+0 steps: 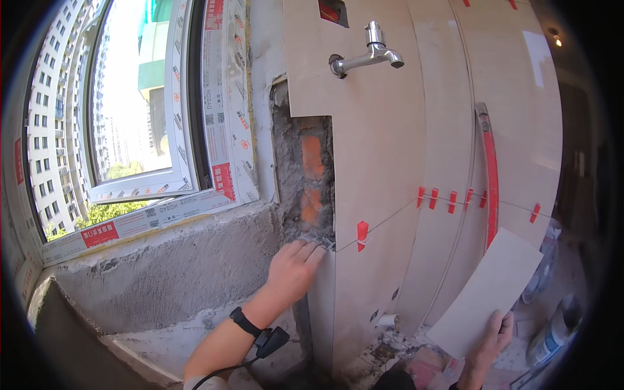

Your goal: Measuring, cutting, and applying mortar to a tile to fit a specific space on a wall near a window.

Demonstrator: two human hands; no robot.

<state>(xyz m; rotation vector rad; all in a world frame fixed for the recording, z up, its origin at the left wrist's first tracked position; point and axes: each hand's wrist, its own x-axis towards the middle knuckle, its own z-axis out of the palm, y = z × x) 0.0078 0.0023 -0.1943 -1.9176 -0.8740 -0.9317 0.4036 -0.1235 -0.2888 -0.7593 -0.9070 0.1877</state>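
Observation:
My left hand (296, 270), wearing a wrist strap with a black device, reaches to the lower edge of a rough mortar recess (311, 169) with exposed brick. Its fingers are curled at the top edge of a lower beige tile (322, 286); whether they hold something small there I cannot make out. At the lower right my right hand (494, 338) grips a narrow rectangular tile piece (484, 286), held at a slant. Beside the recess are large wall tiles (377, 149) with red leveling wedges (362, 235) along a seam.
An open window (185, 182) with taped frame is left, above a rough plastered ledge (162, 250). A chrome tap (364, 62) juts from the tiles. A red spirit level (491, 175) leans on the wall. A bucket (546, 338), a white pipe (389, 320) and debris lie low at right.

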